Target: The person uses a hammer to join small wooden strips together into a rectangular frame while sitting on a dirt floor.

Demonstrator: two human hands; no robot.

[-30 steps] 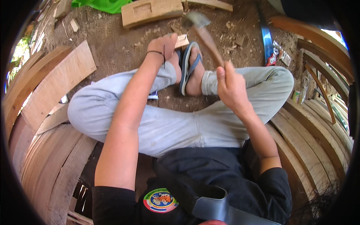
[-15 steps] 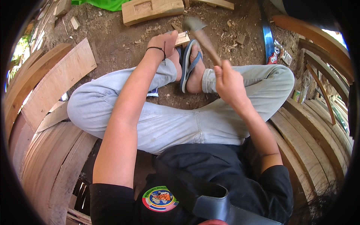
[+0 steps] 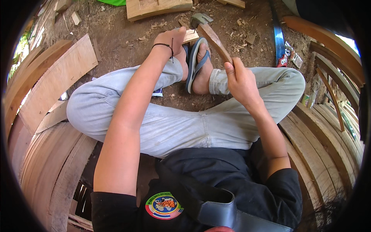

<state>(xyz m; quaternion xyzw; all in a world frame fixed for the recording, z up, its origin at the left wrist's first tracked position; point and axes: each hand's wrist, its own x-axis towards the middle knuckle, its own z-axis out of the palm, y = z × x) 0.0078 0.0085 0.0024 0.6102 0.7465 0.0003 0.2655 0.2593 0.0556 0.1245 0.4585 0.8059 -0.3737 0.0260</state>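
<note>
My right hand [image 3: 244, 80] is wrapped around the wooden handle of a claw hammer [image 3: 215, 40]. Its metal head hangs just over the end of a small pale wood block [image 3: 190, 36], and I cannot tell whether they touch. A thin dark spike, perhaps a nail, shows under the head. Beyond my crossed legs, my left hand [image 3: 170, 40] is closed on the block, its fingers partly turned away from view. The block rests by my sandalled feet [image 3: 201, 69], and part of it is hidden behind the hand.
A thick timber piece [image 3: 158, 9] lies on the dirt floor ahead, among wood chips. A handsaw [image 3: 279, 42] lies at the far right. Curved wooden pieces [image 3: 324, 143] are stacked at my right, more boards [image 3: 58, 83] at my left.
The hammer head has shifted slightly to the right and nearer the block end, and its blur is gone. My right hand has moved a little right; my left hand keeps its grip.
</note>
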